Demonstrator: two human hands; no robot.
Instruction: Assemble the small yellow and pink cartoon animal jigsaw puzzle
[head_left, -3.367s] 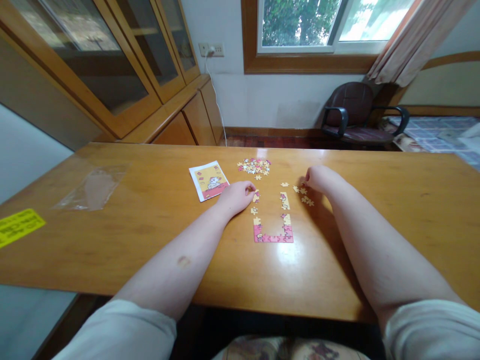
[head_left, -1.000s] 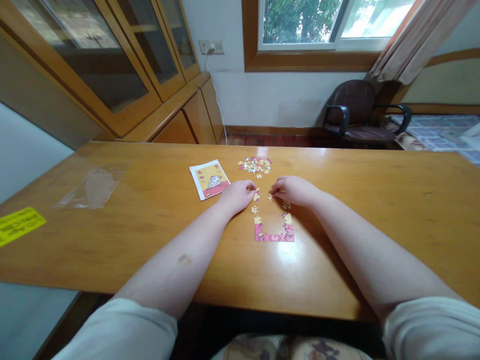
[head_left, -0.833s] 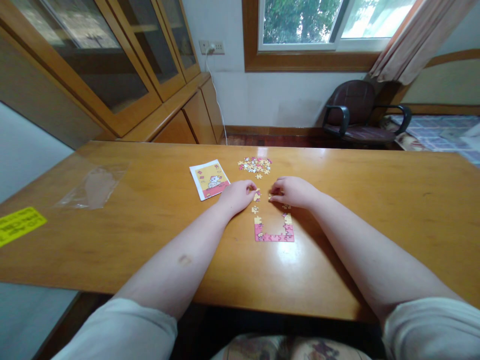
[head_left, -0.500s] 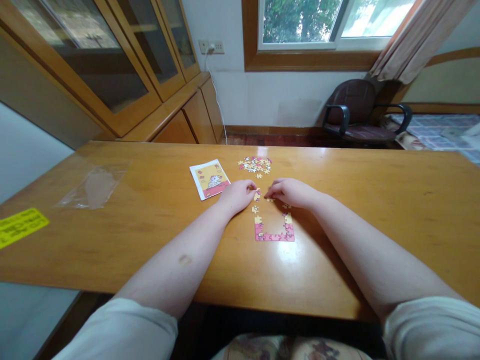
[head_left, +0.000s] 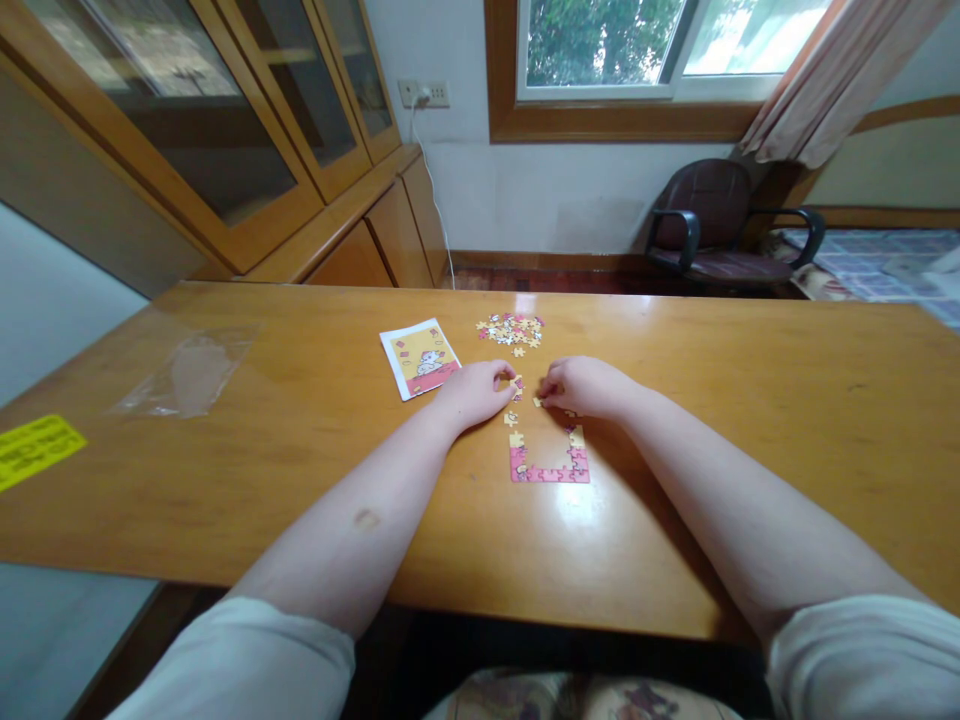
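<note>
Yellow puzzle piece (head_left: 538,402) pinched in my right hand (head_left: 587,385); at nine o'clock, my left hand (head_left: 480,388) touches a patterned piece (head_left: 518,390), though I can't tell whether it grips. The pink-and-yellow border (head_left: 550,476) lies at six.

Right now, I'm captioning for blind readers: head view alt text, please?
A person's left hand and right hand reach over a wooden table to an incomplete puzzle border, the right holding a yellow piece. Nearby lie a picture card and heaped pieces.
</note>
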